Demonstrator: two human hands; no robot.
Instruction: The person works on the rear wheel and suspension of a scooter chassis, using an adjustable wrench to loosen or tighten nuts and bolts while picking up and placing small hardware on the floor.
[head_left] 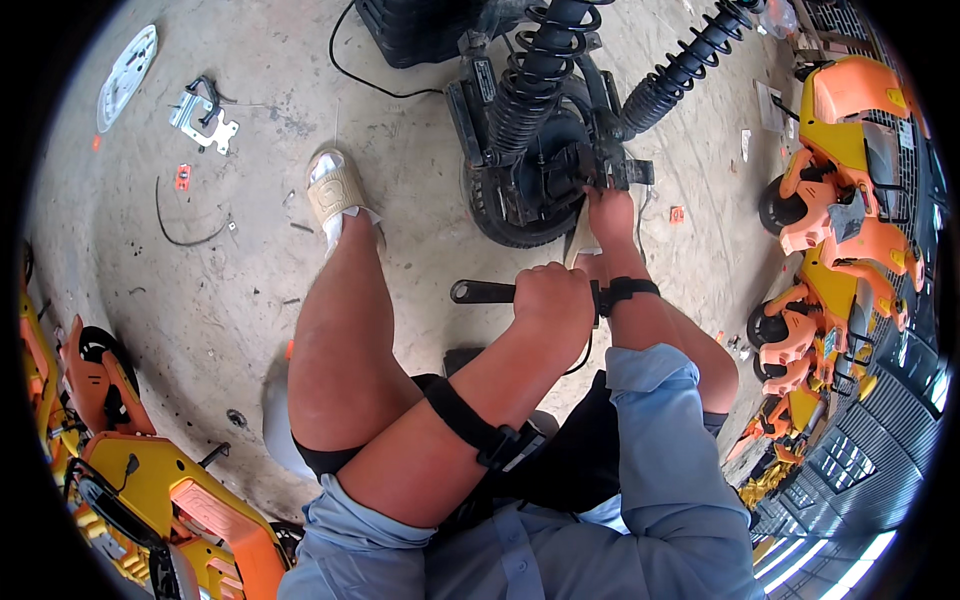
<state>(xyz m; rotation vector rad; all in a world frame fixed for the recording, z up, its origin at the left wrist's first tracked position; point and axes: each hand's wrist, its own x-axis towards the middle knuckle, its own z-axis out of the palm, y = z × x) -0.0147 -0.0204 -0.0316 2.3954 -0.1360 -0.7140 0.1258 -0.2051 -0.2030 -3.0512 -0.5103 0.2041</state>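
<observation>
My left hand [555,303] is closed round a black wrench [484,292]. Its end with a hole sticks out to the left of my fist; the other end is hidden by my hand and right wrist. Farther out, my right hand [611,214] reaches to the right side of a small black wheel [515,232], at the axle. Those fingertips are closed against the dark hub parts [630,174], and what they pinch is hidden. Two black coil-spring shock absorbers [535,85] [683,80] rise from the wheel assembly.
My legs straddle the space before the wheel, with a sandalled foot [335,185] at left. On the concrete floor lie a metal bracket [204,122], a pale oval plate [128,78], and a black cable [180,240]. Yellow-orange scooters [840,130] [170,485] stand along both sides.
</observation>
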